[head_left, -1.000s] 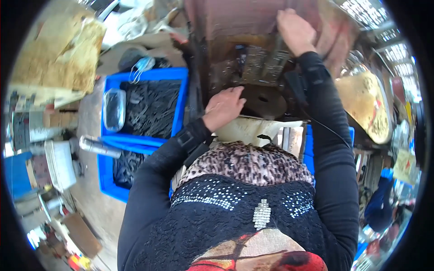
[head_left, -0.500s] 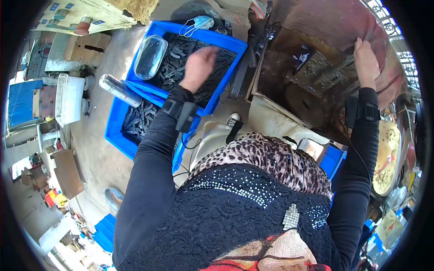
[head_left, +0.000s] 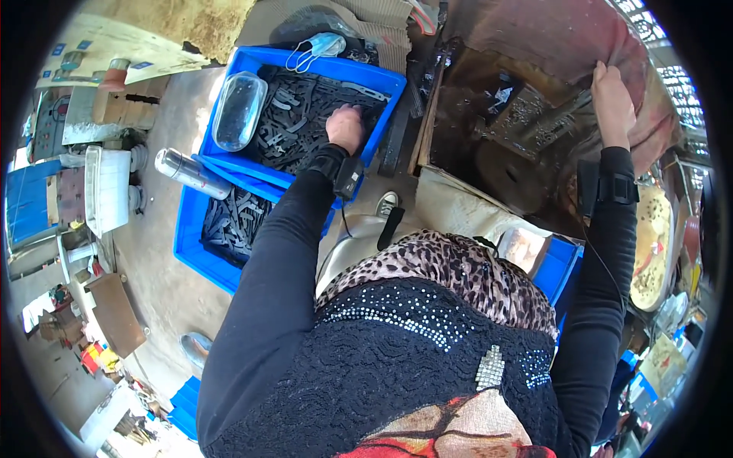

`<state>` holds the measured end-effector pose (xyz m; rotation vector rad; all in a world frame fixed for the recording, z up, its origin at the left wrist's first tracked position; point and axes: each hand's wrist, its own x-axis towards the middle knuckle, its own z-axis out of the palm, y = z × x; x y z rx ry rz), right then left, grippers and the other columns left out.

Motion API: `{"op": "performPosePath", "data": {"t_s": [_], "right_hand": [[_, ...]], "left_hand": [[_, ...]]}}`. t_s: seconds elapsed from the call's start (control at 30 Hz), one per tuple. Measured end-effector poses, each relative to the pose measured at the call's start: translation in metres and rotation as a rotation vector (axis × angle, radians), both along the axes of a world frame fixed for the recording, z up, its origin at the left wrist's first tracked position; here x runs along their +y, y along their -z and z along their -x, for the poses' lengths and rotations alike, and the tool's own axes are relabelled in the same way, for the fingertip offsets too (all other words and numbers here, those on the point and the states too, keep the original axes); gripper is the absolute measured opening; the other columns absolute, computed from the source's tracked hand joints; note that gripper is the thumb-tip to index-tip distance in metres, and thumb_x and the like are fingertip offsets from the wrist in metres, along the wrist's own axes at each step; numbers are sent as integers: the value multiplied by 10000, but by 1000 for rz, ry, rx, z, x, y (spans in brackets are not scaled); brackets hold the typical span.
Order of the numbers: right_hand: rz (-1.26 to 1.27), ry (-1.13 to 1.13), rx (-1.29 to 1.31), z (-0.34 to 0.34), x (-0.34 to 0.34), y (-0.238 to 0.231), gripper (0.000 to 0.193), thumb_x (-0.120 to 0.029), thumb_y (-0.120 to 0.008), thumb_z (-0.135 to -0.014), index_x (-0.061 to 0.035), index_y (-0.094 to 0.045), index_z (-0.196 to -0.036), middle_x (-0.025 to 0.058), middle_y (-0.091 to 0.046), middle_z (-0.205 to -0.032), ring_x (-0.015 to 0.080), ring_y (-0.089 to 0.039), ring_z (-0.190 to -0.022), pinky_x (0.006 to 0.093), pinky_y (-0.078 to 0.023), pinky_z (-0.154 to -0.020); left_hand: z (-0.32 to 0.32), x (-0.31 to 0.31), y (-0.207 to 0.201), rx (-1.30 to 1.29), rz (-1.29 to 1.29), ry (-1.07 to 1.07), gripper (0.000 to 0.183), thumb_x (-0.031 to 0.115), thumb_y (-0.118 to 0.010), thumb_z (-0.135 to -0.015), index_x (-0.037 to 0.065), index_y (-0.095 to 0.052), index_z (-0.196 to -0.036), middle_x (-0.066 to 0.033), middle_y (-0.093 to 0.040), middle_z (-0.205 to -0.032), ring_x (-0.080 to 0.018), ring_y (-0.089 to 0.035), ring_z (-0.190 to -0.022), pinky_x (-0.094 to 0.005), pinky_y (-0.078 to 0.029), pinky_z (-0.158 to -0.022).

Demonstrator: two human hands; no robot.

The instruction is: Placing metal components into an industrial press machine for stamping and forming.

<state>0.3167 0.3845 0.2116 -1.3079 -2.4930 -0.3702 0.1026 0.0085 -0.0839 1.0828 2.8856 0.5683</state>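
Note:
My left hand [head_left: 345, 127] is down among the dark flat metal pieces [head_left: 294, 107] heaped in the upper blue bin [head_left: 393, 84]. Its fingers curl downward, and their tips and anything in them are hidden. On the other side, my right hand [head_left: 613, 107] is closed on a fold of the reddish-brown cloth sheet [head_left: 534, 34]. Below that sheet lies a dark, wet machine recess with a metal block [head_left: 534, 122], its surface strewn with small bits.
A clear oval container [head_left: 240, 112] and a face mask [head_left: 327, 44] rest on the upper bin. Beside it, a steel flask [head_left: 191, 174] lies over a lower blue bin [head_left: 187, 229] of similar pieces. A small blue tray [head_left: 557, 267] sits near my lap, right.
My left hand has come down onto the metal pieces, moving slightly right. The right hand keeps hold of the cloth. The whole view has shifted a little.

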Motion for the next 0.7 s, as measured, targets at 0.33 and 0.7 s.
{"op": "performPosePath", "data": {"t_s": [0.33, 0.7], "right_hand": [[-35, 11, -15, -8, 3, -9, 488, -487, -321, -991, -77, -572, -1072, 243, -670, -970, 455, -631, -939, 561, -483, -825], [-10, -32, 56, 1, 15, 12, 458, -457, -320, -992, -78, -566, -1070, 241, -667, -985, 459, -627, -938, 563, -480, -815]], "left_hand": [[12, -59, -19, -669, -611, -144, 174, 46, -553, -876, 46, -580, -1047, -87, -642, -836, -197, -610, -638, -314, -494, -515], [-22, -56, -109, -744, -945, -267, 389, 9, -446, -957, 80, -504, -1336, -47, -668, -908, -62, -522, -578, -204, -402, -453]]}}
